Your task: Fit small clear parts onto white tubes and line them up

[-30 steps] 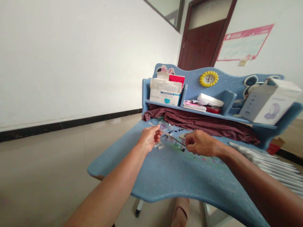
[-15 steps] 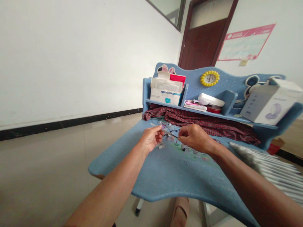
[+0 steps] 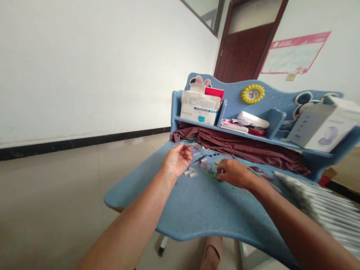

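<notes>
My left hand (image 3: 177, 161) is raised over the left part of the blue desk (image 3: 194, 210), fingers curled. A thin pale stick (image 3: 191, 145) shows at its thumb and fingertips; its exact kind is too blurred to tell. My right hand (image 3: 234, 173) is down at the desk top, its fingers bent together over a small dark-ended piece that they mostly hide. Between the hands lie short white pieces (image 3: 191, 172), thin dark sticks (image 3: 201, 159) and several tiny black and white parts.
A crumpled red checked cloth (image 3: 236, 146) lies along the back, under a shelf with a mask box (image 3: 199, 112), papers (image 3: 234, 126) and a large white box (image 3: 317, 123). A yellow flower-shaped clock (image 3: 253, 94) is on the backboard. Striped fabric (image 3: 326, 213) is at right.
My right hand has come away from the thin stick between both hands and moved down right to the small piece on the desk. My left hand has shifted slightly left.
</notes>
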The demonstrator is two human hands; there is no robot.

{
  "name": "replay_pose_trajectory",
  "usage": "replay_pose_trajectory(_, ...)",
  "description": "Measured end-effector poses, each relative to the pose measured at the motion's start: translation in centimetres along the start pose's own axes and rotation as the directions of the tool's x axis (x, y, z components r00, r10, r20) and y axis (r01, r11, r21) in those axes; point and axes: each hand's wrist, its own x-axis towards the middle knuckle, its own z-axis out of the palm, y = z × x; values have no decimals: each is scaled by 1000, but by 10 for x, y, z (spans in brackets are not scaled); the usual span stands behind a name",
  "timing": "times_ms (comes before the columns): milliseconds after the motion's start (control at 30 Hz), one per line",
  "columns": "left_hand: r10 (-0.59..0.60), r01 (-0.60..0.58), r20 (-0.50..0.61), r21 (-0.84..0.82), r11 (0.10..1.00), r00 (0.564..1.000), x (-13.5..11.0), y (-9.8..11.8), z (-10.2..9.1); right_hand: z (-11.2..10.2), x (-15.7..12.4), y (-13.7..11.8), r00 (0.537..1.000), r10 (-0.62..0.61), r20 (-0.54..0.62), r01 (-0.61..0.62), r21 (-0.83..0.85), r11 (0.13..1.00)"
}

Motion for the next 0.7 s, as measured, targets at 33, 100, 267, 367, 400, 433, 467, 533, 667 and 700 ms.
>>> replay_pose_trajectory(33,2,-2,5,-7,1000,1000,0,0,0,5,0,2,999,13,30,-12,-19,1000)
replay_pose_trajectory(100,8,-8,11,-8,1000,1000,0,0,0,12,0,5,998,14,55,-13,-9,1000)
replay_pose_trajectory(267,4,-5,8,80,997,1000,-3,-1,0,16,-3,4,998,-1,-62,21,322,947)
replay_pose_trajectory(367,-4,0,23,140,990,1000,-5,-4,1,12,-8,-4,992,82,-97,21,762,647)
replay_pose_trajectory(400,-10,4,36,160,987,999,-5,-5,1,11,-9,-7,987,110,-116,42,852,523)
replay_pose_trajectory(433,-15,6,49,180,984,999,-5,-6,1,9,-9,-10,980,135,-146,76,903,423)
replay_pose_trajectory(467,-20,7,63,201,980,998,-5,-7,1,8,-9,-14,971,152,-185,121,927,354)
replay_pose_trajectory(533,-30,9,85,237,971,996,-5,-10,1,8,-8,-19,948,181,-261,202,935,290)
replay_pose_trajectory(667,-60,25,112,289,957,992,-5,-14,1,10,-4,-25,905,236,-353,279,913,298)
replay_pose_trajectory(700,-62,25,117,300,954,991,-5,-15,0,11,-4,-26,899,248,-361,284,911,298)
